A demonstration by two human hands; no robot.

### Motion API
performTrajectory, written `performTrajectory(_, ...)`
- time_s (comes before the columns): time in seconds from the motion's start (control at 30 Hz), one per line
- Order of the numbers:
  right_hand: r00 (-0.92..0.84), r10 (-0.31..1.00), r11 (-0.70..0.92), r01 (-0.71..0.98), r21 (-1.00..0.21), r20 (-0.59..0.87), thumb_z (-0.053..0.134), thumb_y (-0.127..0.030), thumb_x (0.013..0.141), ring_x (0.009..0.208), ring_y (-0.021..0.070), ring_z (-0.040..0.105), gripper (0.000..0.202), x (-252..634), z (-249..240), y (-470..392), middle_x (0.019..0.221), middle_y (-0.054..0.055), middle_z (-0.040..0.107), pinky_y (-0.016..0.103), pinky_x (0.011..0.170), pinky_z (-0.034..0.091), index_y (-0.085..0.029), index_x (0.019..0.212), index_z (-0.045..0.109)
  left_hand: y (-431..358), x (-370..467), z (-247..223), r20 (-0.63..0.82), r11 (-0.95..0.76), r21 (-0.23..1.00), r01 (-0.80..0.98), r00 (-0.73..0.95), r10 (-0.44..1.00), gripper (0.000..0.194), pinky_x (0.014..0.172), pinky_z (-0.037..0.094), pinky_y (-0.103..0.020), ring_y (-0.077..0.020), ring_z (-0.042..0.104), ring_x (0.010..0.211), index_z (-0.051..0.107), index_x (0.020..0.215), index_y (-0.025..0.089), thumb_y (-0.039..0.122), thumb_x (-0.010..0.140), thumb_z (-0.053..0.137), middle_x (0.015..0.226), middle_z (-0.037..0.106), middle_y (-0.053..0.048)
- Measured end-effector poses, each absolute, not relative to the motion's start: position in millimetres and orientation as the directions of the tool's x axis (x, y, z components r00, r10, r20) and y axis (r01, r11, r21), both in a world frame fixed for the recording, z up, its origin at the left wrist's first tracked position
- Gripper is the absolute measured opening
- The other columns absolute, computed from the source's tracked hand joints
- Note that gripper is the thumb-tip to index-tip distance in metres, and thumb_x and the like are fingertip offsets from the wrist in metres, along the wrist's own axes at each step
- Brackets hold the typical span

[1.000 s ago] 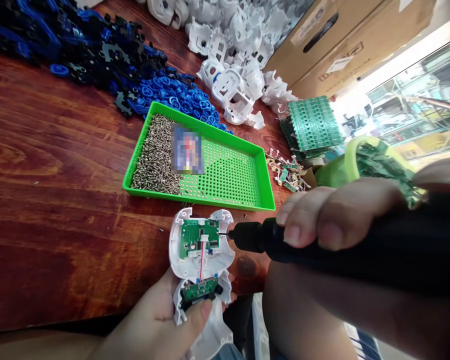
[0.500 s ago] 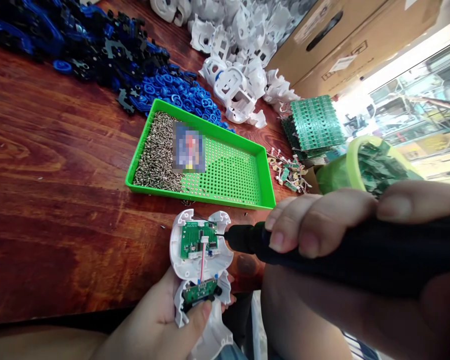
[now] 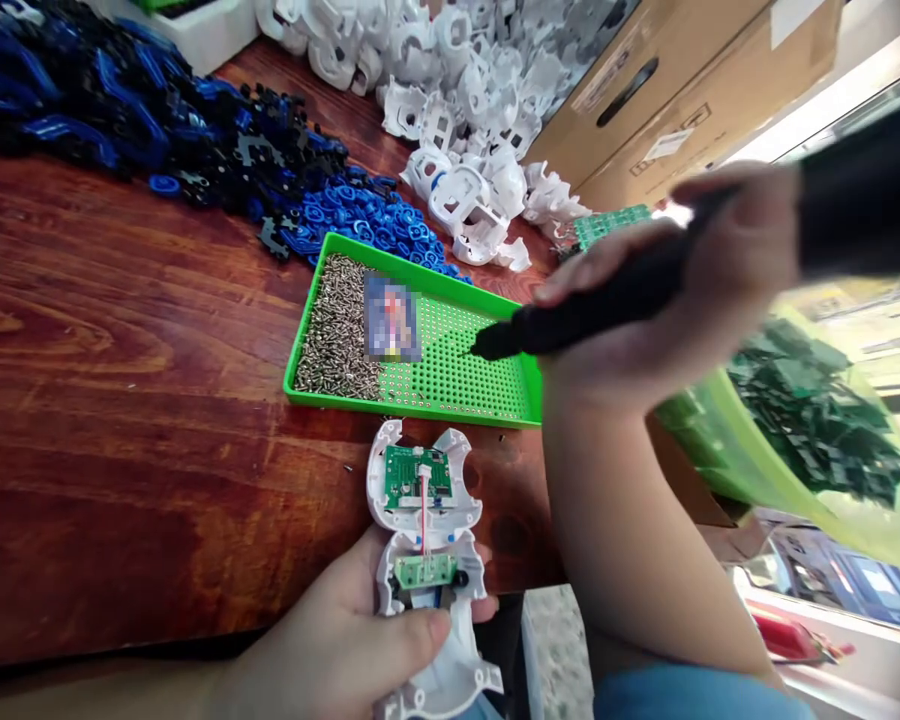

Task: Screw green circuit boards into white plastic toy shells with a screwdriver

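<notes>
My left hand is closed around a white plastic housing near the table's front edge. In its upper part lies a green circuit board, joined by a red and white cable to a smaller board below. My right hand grips a black electric screwdriver. The driver's tip points left over the green tray, above its perforated plate; whether it touches is unclear. Small screws fill the tray's left end, beside a blurred card.
Blue and black plastic parts are heaped at the back left, with small blue pieces behind the tray. White shells pile up near a cardboard box. A light green bin of green boards stands at the right.
My right hand has lifted the screwdriver off the housing and carried it up and forward over the tray. The housing stays in my left hand, tilted slightly differently.
</notes>
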State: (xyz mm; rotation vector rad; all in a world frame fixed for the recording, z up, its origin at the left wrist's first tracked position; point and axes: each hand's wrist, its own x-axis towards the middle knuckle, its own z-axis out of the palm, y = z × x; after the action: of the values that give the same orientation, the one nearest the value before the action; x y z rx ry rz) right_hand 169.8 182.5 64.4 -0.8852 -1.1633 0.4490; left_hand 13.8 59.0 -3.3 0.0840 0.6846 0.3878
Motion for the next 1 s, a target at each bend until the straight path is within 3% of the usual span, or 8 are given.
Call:
performTrajectory(0.13,0.327,0.57,0.718,0.248,-0.651,0.754,0.055,-0.043,0.081,0.033,0.0087,0.039,0.019,165,43,226,0.044,-0.01,0.041,0.026,0.033,0.028,-0.027,0.077,0.044,58,15,-6,-0.562,0.914,0.214,-0.345,0.722,0.404,0.045,0.082,0.05,-0.028,-0.023,0.067,0.097,0.069,0.097,0.017,0.03,0.057,0.085,0.096,0.074,-0.006)
performTrajectory(0.2,0.289,0.579,0.718,0.264,-0.645,0.763,0.057,-0.051,0.08,0.033,0.0093,0.037,0.026,166,36,235,0.044,-0.01,0.043,0.027,0.033,0.028,-0.028,0.078,0.045,57,14,-8,-0.553,0.914,0.21,-0.346,0.73,0.403,0.044,0.082,0.05,-0.028,-0.0227,0.067,0.096,0.068,0.098,0.018,0.03,0.059,0.085,0.094,0.075,-0.006)
performTrajectory(0.4,0.319,0.581,0.717,0.233,-0.657,0.748,0.059,-0.053,0.078,0.033,0.0102,0.033,0.026,167,30,237,0.043,-0.01,0.042,0.029,0.032,0.025,-0.031,0.075,0.047,59,13,-8,-0.566,0.932,0.157,-0.327,0.744,0.356,0.043,0.077,0.053,-0.029,-0.0253,0.068,0.097,0.067,0.098,0.021,0.028,0.059,0.085,0.09,0.075,-0.004)
performTrajectory(0.57,0.311,0.607,0.684,0.262,-0.681,0.731,0.056,-0.064,0.074,0.035,0.0102,0.034,0.035,166,31,236,0.045,-0.01,0.039,0.029,0.034,0.027,-0.031,0.078,0.044,60,17,-5,-0.592,0.919,0.181,-0.351,0.707,0.387,0.045,0.075,0.054,-0.027,-0.0229,0.07,0.09,0.068,0.092,0.021,0.028,0.052,0.088,0.093,0.075,-0.003)
performTrajectory(0.8,0.289,0.611,0.676,0.295,-0.676,0.737,0.054,-0.049,0.081,0.036,0.009,0.039,0.025,164,28,234,0.047,-0.01,0.039,0.027,0.036,0.031,-0.028,0.075,0.041,58,19,-6,-0.612,0.912,0.232,-0.339,0.678,0.408,0.047,0.079,0.051,-0.03,-0.0226,0.07,0.089,0.067,0.087,0.021,0.031,0.048,0.089,0.082,0.076,0.0)
performTrajectory(1.0,0.438,0.539,0.692,0.255,-0.675,0.719,0.05,-0.031,0.083,0.034,0.0075,0.042,0.013,168,53,213,0.044,-0.009,0.041,0.024,0.032,0.031,-0.025,0.072,0.047,58,16,-8,-0.595,0.914,0.265,-0.306,0.694,0.405,0.04,0.079,0.05,-0.029,-0.0225,0.069,0.09,0.066,0.097,0.02,0.03,0.061,0.082,0.086,0.076,-0.004)
